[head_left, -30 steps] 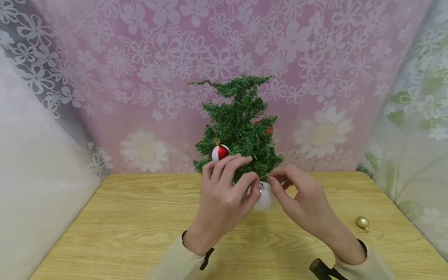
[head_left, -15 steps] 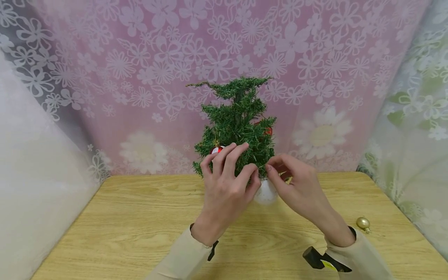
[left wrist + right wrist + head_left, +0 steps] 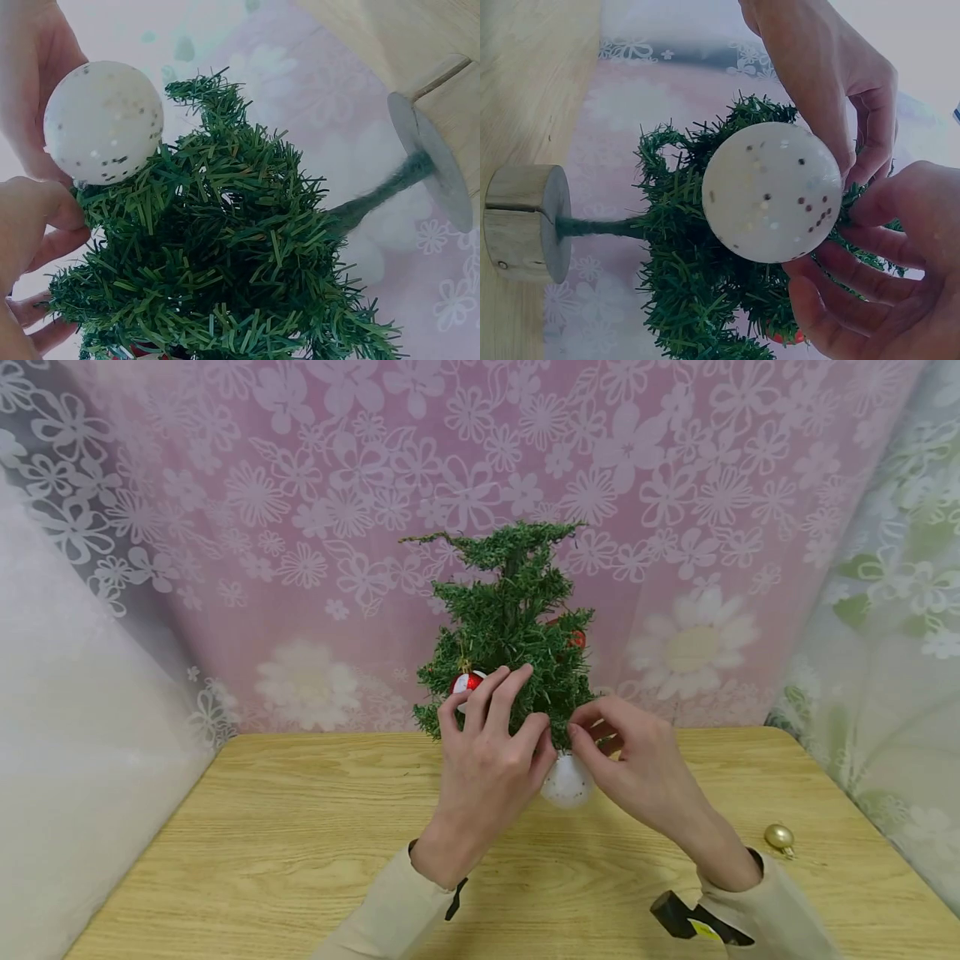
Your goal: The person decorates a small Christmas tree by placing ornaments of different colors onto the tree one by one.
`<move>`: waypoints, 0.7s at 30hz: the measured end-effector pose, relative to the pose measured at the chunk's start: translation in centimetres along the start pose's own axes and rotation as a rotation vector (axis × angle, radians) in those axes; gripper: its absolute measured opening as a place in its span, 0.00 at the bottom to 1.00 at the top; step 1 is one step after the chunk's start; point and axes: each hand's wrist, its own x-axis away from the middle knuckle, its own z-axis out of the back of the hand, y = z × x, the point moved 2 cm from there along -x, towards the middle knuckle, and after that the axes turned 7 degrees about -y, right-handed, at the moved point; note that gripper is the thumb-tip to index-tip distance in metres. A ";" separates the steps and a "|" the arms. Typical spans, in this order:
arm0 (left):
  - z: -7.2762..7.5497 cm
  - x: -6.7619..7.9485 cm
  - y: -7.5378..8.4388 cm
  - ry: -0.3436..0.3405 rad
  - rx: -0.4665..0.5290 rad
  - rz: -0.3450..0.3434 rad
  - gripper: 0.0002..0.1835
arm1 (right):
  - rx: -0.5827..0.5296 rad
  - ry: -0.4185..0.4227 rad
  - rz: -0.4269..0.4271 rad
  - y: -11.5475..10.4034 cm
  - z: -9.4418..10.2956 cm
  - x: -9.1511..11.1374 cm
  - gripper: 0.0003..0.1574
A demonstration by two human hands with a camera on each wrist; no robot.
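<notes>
A small artificial Christmas tree [image 3: 517, 627] stands at the back of the table. Between my hands, a white speckled bauble [image 3: 567, 785] hangs at a low front branch; the right wrist view shows its round side [image 3: 772, 191] in front of the needles. My left hand [image 3: 491, 760] pinches with thumb and forefinger just above the bauble, its other fingers spread over the branches. My right hand [image 3: 637, 756] pinches from the right, thumb against forefinger. The bauble's thin string is hidden at the fingertips, so I cannot tell how it lies on the branch.
A red-and-white bauble [image 3: 465, 683] hangs on the tree's left, partly behind my left fingers. On its right is a red ornament [image 3: 576, 637]. A gold bauble [image 3: 780, 837] lies on the wooden table [image 3: 300, 835] at right. The tree's base is a wood slice [image 3: 525, 225]; flowered curtains surround the table.
Both hands have moved slightly up and in towards the tree, bringing the white bauble's top to the branch. The bauble's clear cap, visible earlier, is now hidden. The tree has barely moved.
</notes>
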 end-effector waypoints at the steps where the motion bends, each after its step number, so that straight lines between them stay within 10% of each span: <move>1: 0.0 0.1 0.0 -0.001 -0.002 -0.003 0.05 | 0.000 -0.001 0.003 0.0 0.0 0.1 0.08; 21: -0.1 0.7 -0.2 -0.009 0.026 -0.052 0.11 | 0.013 0.010 -0.002 -0.3 0.4 1.3 0.14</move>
